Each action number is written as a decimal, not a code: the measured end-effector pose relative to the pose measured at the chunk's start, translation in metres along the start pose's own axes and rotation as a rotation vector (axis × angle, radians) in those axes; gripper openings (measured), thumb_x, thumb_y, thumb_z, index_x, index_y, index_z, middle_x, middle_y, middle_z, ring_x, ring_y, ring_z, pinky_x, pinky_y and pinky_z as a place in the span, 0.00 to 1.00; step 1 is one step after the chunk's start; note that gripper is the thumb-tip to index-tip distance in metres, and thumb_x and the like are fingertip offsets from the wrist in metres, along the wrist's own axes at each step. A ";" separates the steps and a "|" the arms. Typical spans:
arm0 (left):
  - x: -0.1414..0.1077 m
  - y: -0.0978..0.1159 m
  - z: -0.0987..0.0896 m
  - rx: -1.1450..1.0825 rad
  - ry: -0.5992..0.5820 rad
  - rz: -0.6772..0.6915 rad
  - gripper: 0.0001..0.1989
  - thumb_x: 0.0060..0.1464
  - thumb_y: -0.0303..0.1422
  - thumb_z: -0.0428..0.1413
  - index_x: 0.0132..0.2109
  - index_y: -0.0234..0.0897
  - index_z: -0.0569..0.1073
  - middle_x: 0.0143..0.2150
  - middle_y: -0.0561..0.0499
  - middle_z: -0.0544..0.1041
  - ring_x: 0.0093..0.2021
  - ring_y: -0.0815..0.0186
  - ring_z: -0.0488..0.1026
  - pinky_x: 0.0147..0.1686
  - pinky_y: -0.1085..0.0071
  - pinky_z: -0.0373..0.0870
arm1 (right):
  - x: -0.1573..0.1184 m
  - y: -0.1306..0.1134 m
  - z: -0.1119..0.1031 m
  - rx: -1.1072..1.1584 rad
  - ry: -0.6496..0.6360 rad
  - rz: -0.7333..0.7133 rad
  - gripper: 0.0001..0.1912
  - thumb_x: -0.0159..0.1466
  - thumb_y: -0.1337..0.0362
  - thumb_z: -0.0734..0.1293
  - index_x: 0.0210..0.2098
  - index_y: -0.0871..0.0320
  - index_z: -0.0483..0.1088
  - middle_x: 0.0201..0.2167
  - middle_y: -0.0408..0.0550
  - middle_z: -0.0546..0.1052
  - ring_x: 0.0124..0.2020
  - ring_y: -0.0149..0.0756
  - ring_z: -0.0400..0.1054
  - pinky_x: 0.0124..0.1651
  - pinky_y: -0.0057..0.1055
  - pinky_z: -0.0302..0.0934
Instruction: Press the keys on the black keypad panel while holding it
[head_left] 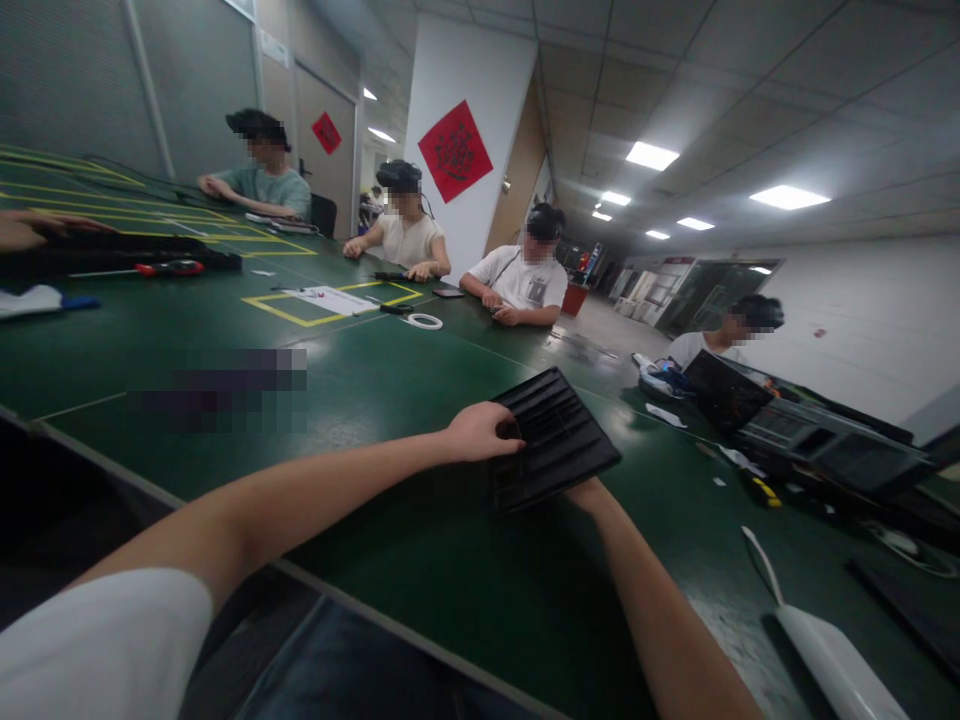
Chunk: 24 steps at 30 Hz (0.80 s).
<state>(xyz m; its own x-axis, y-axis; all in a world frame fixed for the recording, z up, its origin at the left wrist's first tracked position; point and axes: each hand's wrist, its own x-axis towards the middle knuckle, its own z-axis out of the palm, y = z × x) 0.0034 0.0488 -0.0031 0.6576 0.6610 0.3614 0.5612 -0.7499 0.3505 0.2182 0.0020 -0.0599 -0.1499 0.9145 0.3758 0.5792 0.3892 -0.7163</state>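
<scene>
A black plastic tray with parallel ribs is tilted above the green table, in front of me. My left hand is at its left side, with curled fingers and the thumb over the ribbed face. Whether those fingers also pinch something small between the ribs, I cannot make out. From below, my right hand holds the tray near its lower right edge; its fingers are hidden behind the tray.
The green table stretches away ahead. To the right are a metal computer case, a yellow-handled tool and a white device. A tape roll and red screwdriver lie farther off. Several people sit around.
</scene>
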 end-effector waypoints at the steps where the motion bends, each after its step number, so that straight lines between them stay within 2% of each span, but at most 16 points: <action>1: 0.003 -0.004 -0.004 0.013 0.036 -0.050 0.21 0.47 0.48 0.52 0.37 0.35 0.74 0.36 0.47 0.75 0.36 0.61 0.71 0.32 0.71 0.63 | 0.001 -0.002 -0.008 -0.061 0.027 0.021 0.18 0.57 0.60 0.61 0.47 0.53 0.68 0.48 0.47 0.72 0.50 0.42 0.64 0.58 0.47 0.52; 2: 0.007 -0.011 -0.009 0.029 0.072 -0.119 0.21 0.47 0.49 0.52 0.37 0.35 0.74 0.37 0.47 0.75 0.36 0.61 0.71 0.32 0.72 0.63 | 0.001 -0.003 -0.018 -0.129 0.058 0.042 0.18 0.55 0.61 0.62 0.46 0.55 0.68 0.46 0.48 0.73 0.48 0.43 0.65 0.57 0.47 0.54; 4: 0.013 -0.032 -0.022 0.064 0.116 -0.303 0.22 0.47 0.50 0.50 0.36 0.36 0.75 0.37 0.47 0.76 0.36 0.61 0.71 0.31 0.72 0.63 | -0.006 -0.002 -0.044 -0.245 0.126 0.088 0.21 0.50 0.64 0.66 0.45 0.59 0.69 0.44 0.53 0.73 0.48 0.48 0.64 0.56 0.49 0.52; 5: 0.015 -0.044 -0.030 0.088 0.117 -0.402 0.22 0.47 0.50 0.49 0.36 0.36 0.75 0.36 0.47 0.76 0.36 0.61 0.72 0.31 0.72 0.63 | -0.012 -0.001 -0.059 -0.422 0.209 0.168 0.22 0.51 0.63 0.65 0.46 0.60 0.69 0.45 0.54 0.73 0.48 0.48 0.63 0.56 0.48 0.52; 7: 0.016 -0.072 -0.045 0.155 0.101 -0.591 0.24 0.48 0.51 0.48 0.34 0.35 0.75 0.36 0.44 0.76 0.38 0.57 0.72 0.32 0.71 0.64 | -0.028 0.005 -0.087 -0.714 0.269 0.367 0.23 0.54 0.62 0.62 0.49 0.62 0.67 0.47 0.57 0.71 0.51 0.50 0.62 0.56 0.47 0.52; 8: 0.015 -0.086 -0.052 0.196 0.103 -0.673 0.25 0.47 0.52 0.47 0.34 0.33 0.75 0.37 0.41 0.76 0.39 0.54 0.72 0.34 0.69 0.64 | -0.036 0.009 -0.098 -0.808 0.290 0.512 0.23 0.55 0.62 0.61 0.50 0.62 0.66 0.47 0.58 0.71 0.51 0.52 0.61 0.54 0.47 0.54; 11: 0.008 -0.122 -0.066 0.320 0.118 -0.826 0.26 0.46 0.50 0.50 0.37 0.28 0.74 0.41 0.35 0.74 0.44 0.47 0.70 0.38 0.64 0.65 | -0.057 0.018 -0.117 -0.844 0.319 0.894 0.24 0.57 0.59 0.59 0.52 0.58 0.64 0.49 0.60 0.68 0.52 0.58 0.59 0.48 0.47 0.58; 13: 0.003 -0.137 -0.071 0.371 0.121 -0.844 0.26 0.46 0.48 0.51 0.39 0.25 0.73 0.42 0.33 0.73 0.46 0.44 0.68 0.40 0.61 0.64 | -0.064 0.023 -0.119 -0.813 0.362 1.021 0.23 0.58 0.58 0.58 0.52 0.55 0.64 0.54 0.59 0.64 0.55 0.62 0.54 0.50 0.54 0.54; 15: -0.002 -0.145 -0.073 0.386 0.112 -0.845 0.25 0.47 0.45 0.52 0.40 0.23 0.72 0.43 0.33 0.72 0.46 0.44 0.67 0.42 0.59 0.64 | -0.067 0.027 -0.116 -0.831 0.419 1.065 0.24 0.57 0.56 0.58 0.53 0.54 0.63 0.59 0.57 0.57 0.59 0.66 0.45 0.52 0.64 0.46; 17: -0.004 -0.148 -0.074 0.392 0.103 -0.840 0.25 0.48 0.43 0.53 0.41 0.21 0.71 0.44 0.32 0.72 0.46 0.43 0.66 0.42 0.58 0.63 | -0.068 0.030 -0.116 -0.860 0.467 1.093 0.27 0.57 0.54 0.58 0.53 0.57 0.62 0.61 0.60 0.53 0.61 0.67 0.39 0.52 0.68 0.41; 18: -0.005 -0.147 -0.074 0.398 0.098 -0.836 0.25 0.48 0.43 0.53 0.42 0.20 0.71 0.44 0.32 0.72 0.47 0.43 0.66 0.42 0.57 0.63 | -0.069 0.032 -0.116 -0.852 0.480 1.121 0.28 0.57 0.53 0.57 0.54 0.59 0.62 0.61 0.62 0.53 0.61 0.68 0.38 0.51 0.69 0.42; 21: -0.003 -0.144 -0.073 0.414 0.087 -0.820 0.24 0.48 0.42 0.53 0.41 0.21 0.71 0.45 0.30 0.71 0.48 0.42 0.65 0.43 0.58 0.63 | -0.071 0.039 -0.122 -0.767 0.466 1.220 0.29 0.57 0.54 0.57 0.53 0.64 0.62 0.58 0.69 0.56 0.59 0.70 0.45 0.47 0.67 0.49; 23: -0.001 -0.140 -0.069 0.406 0.085 -0.810 0.23 0.47 0.43 0.54 0.40 0.24 0.73 0.44 0.31 0.72 0.48 0.43 0.66 0.43 0.60 0.63 | -0.068 0.044 -0.123 -0.767 0.387 1.183 0.27 0.57 0.56 0.58 0.51 0.65 0.64 0.55 0.71 0.60 0.56 0.67 0.53 0.47 0.60 0.54; 24: 0.001 -0.137 -0.067 0.394 0.086 -0.794 0.22 0.47 0.43 0.55 0.38 0.26 0.73 0.43 0.32 0.73 0.48 0.44 0.67 0.42 0.61 0.64 | -0.064 0.045 -0.120 -0.788 0.333 1.120 0.26 0.57 0.57 0.58 0.51 0.66 0.65 0.53 0.70 0.62 0.54 0.63 0.57 0.48 0.56 0.56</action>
<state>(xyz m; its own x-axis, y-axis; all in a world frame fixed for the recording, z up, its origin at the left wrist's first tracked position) -0.1062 0.1539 0.0070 -0.0299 0.9778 0.2074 0.9781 -0.0142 0.2078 0.3503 -0.0526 -0.0454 0.8123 0.5823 0.0327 0.5704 -0.7815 -0.2528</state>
